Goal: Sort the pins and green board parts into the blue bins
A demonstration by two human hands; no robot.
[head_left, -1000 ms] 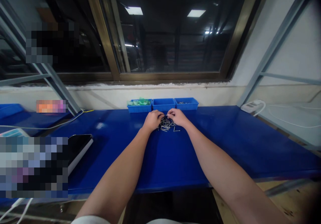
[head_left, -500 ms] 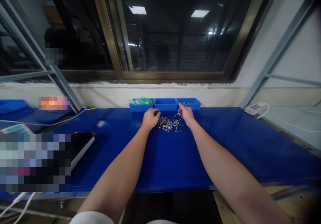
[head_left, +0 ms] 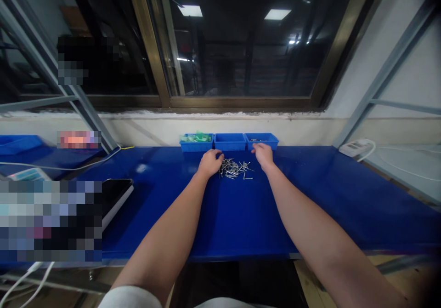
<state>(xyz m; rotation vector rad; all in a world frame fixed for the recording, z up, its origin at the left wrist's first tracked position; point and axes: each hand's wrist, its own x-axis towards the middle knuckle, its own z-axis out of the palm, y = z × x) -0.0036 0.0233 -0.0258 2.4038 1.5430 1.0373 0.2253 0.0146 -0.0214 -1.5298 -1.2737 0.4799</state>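
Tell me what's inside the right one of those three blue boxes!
Thin metal pieces show inside the right blue box. Its front wall hides whatever lies close behind it.

Looks like a workshop, or the small-parts corner of one, to judge by the blue worktop [head_left: 227,216] set between grey metal frames [head_left: 94,123] and bearing a heap of loose screws or nails [head_left: 232,169]. Backed by a row of small blue plastic bins [head_left: 230,147], with green packets [head_left: 202,137] in the left one and metal bits [head_left: 258,140] in the right. Plainly fitted out, with panel lights [head_left: 190,11] showing in the dark window [head_left: 241,64].
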